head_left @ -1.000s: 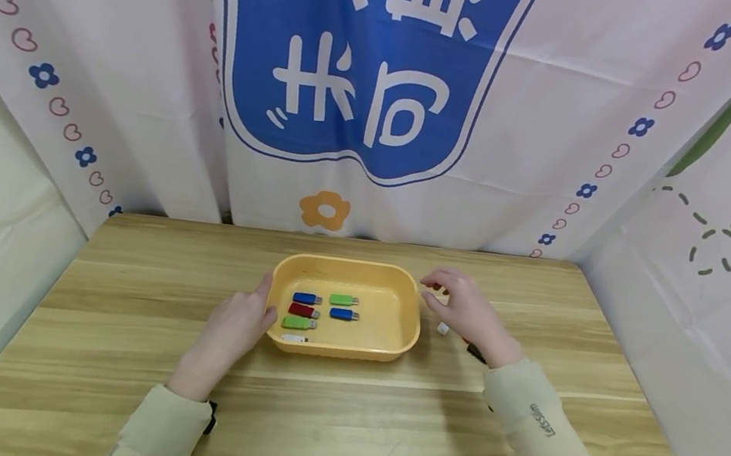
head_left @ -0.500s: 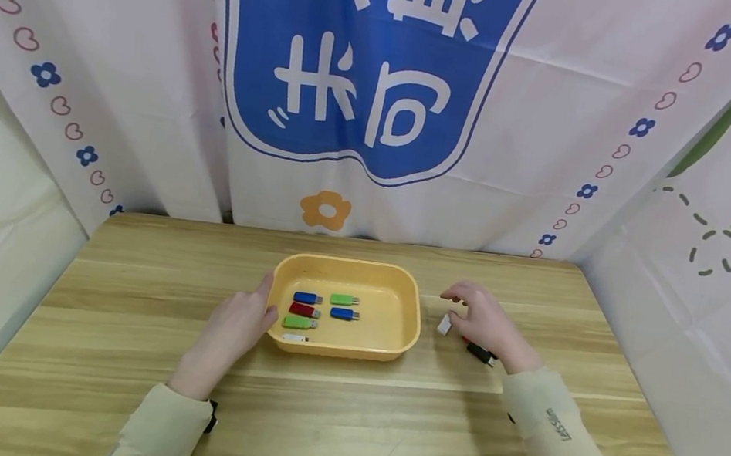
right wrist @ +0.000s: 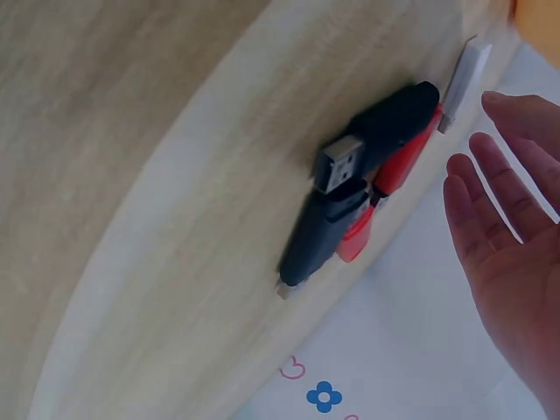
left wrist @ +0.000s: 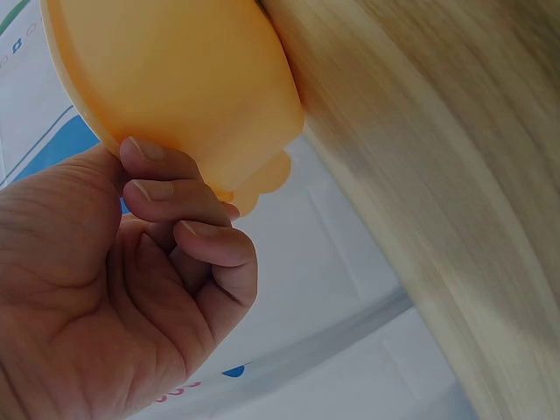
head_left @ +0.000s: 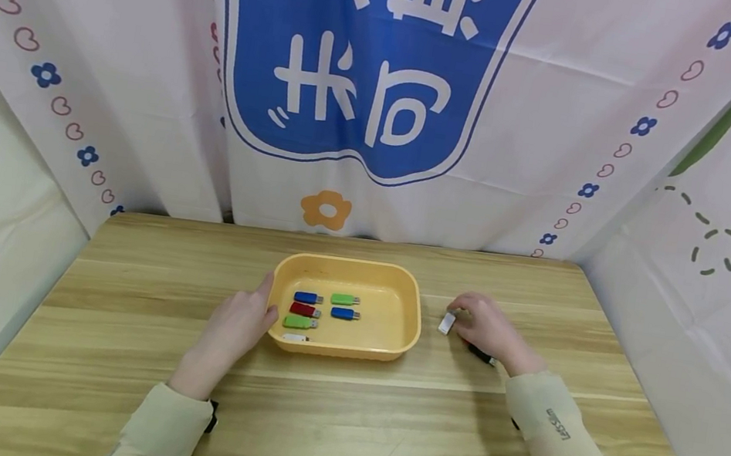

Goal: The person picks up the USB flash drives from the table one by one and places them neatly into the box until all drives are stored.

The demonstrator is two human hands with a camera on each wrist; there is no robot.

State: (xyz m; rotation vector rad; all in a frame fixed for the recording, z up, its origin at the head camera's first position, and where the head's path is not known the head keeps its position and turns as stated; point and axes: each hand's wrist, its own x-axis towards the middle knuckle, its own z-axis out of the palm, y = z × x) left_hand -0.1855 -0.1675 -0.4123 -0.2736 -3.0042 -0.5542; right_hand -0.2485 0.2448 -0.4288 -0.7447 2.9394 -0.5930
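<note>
My left hand point(head_left: 235, 330) holds the left end of a yellow plastic tray point(head_left: 391, 317); in the left wrist view its curled fingers lie against the tray's outer wall. Inside the tray lie blue, green, red and white USB sticks, including a red one point(head_left: 305, 311) and a white one point(head_left: 295, 337). Right of the tray, my right hand point(head_left: 487, 329) hovers beside a loose white USB stick point(head_left: 446, 323). In the right wrist view its fingers are fairly straight, with a small gap to that white USB stick point(right wrist: 465, 83).
Black USB sticks point(right wrist: 394, 122) and red USB sticks point(right wrist: 407, 162) lie in a loose heap under and beside my right hand. The wooden table point(head_left: 337, 427) ends at a printed cloth point(head_left: 258, 190) behind the tray.
My right hand has moved right, away from the tray's right rim, and come down by the loose white USB stick. That stick has turned slightly. My left hand stays on the tray.
</note>
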